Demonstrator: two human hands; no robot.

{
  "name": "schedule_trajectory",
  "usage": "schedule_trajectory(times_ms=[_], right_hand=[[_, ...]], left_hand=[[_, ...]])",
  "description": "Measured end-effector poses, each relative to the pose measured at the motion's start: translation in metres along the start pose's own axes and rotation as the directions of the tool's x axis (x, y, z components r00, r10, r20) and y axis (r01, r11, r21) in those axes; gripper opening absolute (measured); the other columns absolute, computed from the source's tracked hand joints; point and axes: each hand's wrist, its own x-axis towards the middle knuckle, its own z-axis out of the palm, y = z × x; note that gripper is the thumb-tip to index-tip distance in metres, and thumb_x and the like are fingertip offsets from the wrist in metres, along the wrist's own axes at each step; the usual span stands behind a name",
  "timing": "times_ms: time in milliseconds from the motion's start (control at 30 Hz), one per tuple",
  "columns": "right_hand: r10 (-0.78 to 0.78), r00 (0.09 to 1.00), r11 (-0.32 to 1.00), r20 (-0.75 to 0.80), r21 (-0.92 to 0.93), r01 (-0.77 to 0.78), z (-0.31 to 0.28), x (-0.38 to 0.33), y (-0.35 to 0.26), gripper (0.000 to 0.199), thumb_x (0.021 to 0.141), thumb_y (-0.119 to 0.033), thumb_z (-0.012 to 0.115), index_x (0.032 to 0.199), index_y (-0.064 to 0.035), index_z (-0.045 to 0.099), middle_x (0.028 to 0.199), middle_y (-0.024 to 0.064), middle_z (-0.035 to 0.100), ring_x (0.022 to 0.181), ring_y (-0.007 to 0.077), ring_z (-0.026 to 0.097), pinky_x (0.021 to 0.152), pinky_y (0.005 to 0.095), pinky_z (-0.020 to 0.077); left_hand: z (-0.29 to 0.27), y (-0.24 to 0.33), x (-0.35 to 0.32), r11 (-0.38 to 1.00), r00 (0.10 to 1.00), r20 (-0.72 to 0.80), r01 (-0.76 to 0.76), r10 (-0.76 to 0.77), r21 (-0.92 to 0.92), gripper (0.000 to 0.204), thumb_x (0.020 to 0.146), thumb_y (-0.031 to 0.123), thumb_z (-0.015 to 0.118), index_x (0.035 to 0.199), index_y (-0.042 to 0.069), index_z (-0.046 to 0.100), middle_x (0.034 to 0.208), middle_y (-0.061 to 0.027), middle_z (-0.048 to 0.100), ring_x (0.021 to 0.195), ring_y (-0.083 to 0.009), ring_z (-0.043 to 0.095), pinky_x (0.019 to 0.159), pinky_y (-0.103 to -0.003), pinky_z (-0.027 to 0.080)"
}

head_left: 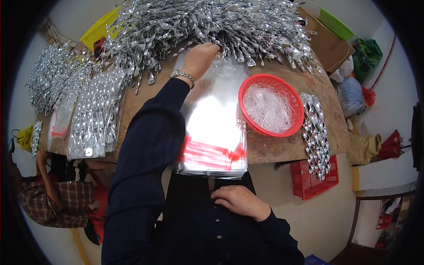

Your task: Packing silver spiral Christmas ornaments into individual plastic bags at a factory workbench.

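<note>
My left hand (201,60), with a metal watch on its wrist, reaches over the far end of a stack of clear plastic bags (212,119) with red print. Its fingers curl together at the near edge of a big heap of shiny silver twisted strips (176,26); what they pinch, if anything, is hidden. Close to my body, below the bags' near edge, my right hand (240,202) lies loosely, fingers extended and holding nothing. Just right of the bags stands a red plastic basket (299,112) filled with tangled clear thread (268,107).
Bundled silver strips (315,134) hang over the table's right edge above a red crate (304,187). Bagged strips (95,115) and another silver heap (53,79) occupy the left. A yellow basin (99,28) is behind. A person in a plaid shirt (57,203) sits at left.
</note>
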Motion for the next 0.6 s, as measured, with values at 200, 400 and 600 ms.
schedule_trajectory(times_ms=[200, 400, 600], right_hand=[[-0.035, 0.999, 0.999, -0.019, -0.007, 0.035, -0.002, 0.000, -0.004, 0.019, 0.087, -0.017, 0.060, 0.100, -0.0041, 0.063, 0.094, 0.0112, 0.065, 0.088, 0.0307, 0.063, 0.076, 0.0385, 0.0505], [-0.087, 0.996, 0.996, -0.025, -0.012, 0.086, -0.004, 0.005, -0.012, 0.018, 0.085, -0.016, 0.062, 0.099, -0.0038, 0.062, 0.091, 0.0113, 0.065, 0.085, 0.0306, 0.063, 0.074, 0.0384, 0.0508], [-0.063, 0.998, 0.998, 0.014, -0.017, 0.063, -0.002, 0.006, -0.014, 0.018, 0.087, -0.016, 0.061, 0.101, -0.0048, 0.063, 0.092, 0.0111, 0.065, 0.087, 0.0302, 0.063, 0.076, 0.0377, 0.0498]], left_hand=[[-0.036, 0.004, -0.037, 0.996, 0.995, -0.097, -0.023, 0.015, -0.085, 0.004, 0.085, 0.012, 0.060, 0.087, 0.010, 0.063, 0.082, -0.0072, 0.062, 0.079, -0.0295, 0.062, 0.068, -0.042, 0.049], [-0.050, 0.002, -0.063, 0.986, 0.974, -0.166, 0.137, -0.152, -0.099, 0.010, 0.088, 0.017, 0.060, 0.089, 0.008, 0.063, 0.085, -0.0100, 0.064, 0.075, -0.0271, 0.063, 0.065, -0.035, 0.049], [-0.049, -0.010, -0.063, 0.090, 0.538, 0.513, 0.743, -0.669, -0.663, 0.038, 0.096, 0.041, 0.051, 0.103, 0.004, 0.059, 0.088, -0.0063, 0.065, 0.077, -0.0166, 0.063, 0.063, -0.028, 0.047]])
